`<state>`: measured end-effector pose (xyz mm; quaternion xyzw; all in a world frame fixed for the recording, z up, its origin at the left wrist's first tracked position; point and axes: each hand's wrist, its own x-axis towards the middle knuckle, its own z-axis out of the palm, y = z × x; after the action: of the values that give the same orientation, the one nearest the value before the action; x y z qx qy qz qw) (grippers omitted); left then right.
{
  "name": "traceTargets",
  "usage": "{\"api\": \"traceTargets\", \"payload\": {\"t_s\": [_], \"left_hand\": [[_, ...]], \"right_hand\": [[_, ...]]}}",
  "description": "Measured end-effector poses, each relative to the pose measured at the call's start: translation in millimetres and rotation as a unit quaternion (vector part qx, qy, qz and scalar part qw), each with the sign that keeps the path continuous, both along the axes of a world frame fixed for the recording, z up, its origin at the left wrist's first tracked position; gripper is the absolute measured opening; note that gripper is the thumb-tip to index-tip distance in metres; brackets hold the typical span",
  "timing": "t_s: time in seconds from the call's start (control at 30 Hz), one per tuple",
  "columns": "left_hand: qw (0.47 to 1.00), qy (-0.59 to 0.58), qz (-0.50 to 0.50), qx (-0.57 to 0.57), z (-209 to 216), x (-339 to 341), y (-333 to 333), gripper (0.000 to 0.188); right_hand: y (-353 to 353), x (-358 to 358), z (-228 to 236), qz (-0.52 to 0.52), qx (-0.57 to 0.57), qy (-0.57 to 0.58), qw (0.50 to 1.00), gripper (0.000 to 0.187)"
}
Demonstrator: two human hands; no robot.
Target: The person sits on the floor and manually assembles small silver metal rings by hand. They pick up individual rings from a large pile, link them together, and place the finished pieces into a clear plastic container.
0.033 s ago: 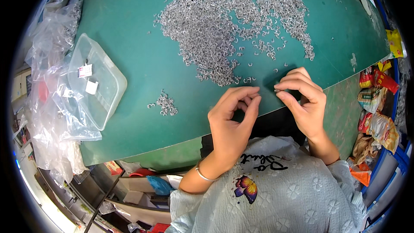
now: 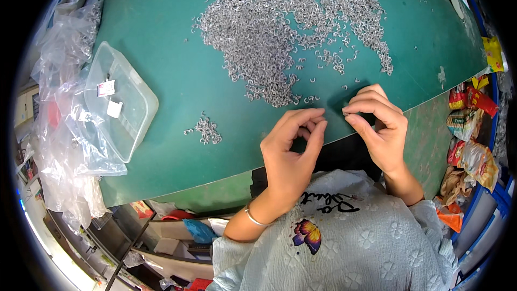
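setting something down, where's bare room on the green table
Mostly bare tabletop lies between the clear tray and the big heap of grey pieces, beyond the small cluster, and right of the heap. Crowded: the heap, and the left edge under plastic bags.

Bright, fairly even light covers the green tabletop (image 2: pixel 177 75), with a soft shadow just left of the right hand (image 2: pixel 389 139). A white strip (image 2: pixel 46 249) at lower left is blown out, and glare streaks the clear plastic bags (image 2: pixel 59 153) along the left. The centre looks sharp; fisheye distortion bows edges toward the rim, where detail softens into black corners.
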<state>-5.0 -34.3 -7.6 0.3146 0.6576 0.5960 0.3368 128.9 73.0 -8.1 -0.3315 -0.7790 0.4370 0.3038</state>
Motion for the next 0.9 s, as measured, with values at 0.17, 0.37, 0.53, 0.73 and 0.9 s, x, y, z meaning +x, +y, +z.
{"api": "traceTargets", "payload": {"t_s": [0.17, 0.37, 0.53, 0.73, 0.9], "left_hand": [[0.961, 0.276, 0.014, -0.002, -10, -3, 1, 0.027], [0.94, 0.338, 0.025, -0.051, -10, -5, -1, 0.031], [0.936, 0.348, 0.001, -0.052, -12, 1, 1, 0.032], [0.931, 0.358, -0.031, -0.059, -13, 8, 9, 0.036], [0.929, 0.365, -0.039, -0.05, -15, 8, 12, 0.037]], "right_hand": [[1, -6, -7, -0.038, 0.246, -0.107, 0.963, 0.02], [4, 8, -10, -0.008, 0.236, -0.108, 0.966, 0.022], [12, 14, -10, -0.054, 0.197, -0.119, 0.972, 0.024], [17, 3, -7, -0.045, 0.244, -0.163, 0.955, 0.028], [18, 13, -13, -0.074, 0.253, -0.184, 0.947, 0.03]]}}
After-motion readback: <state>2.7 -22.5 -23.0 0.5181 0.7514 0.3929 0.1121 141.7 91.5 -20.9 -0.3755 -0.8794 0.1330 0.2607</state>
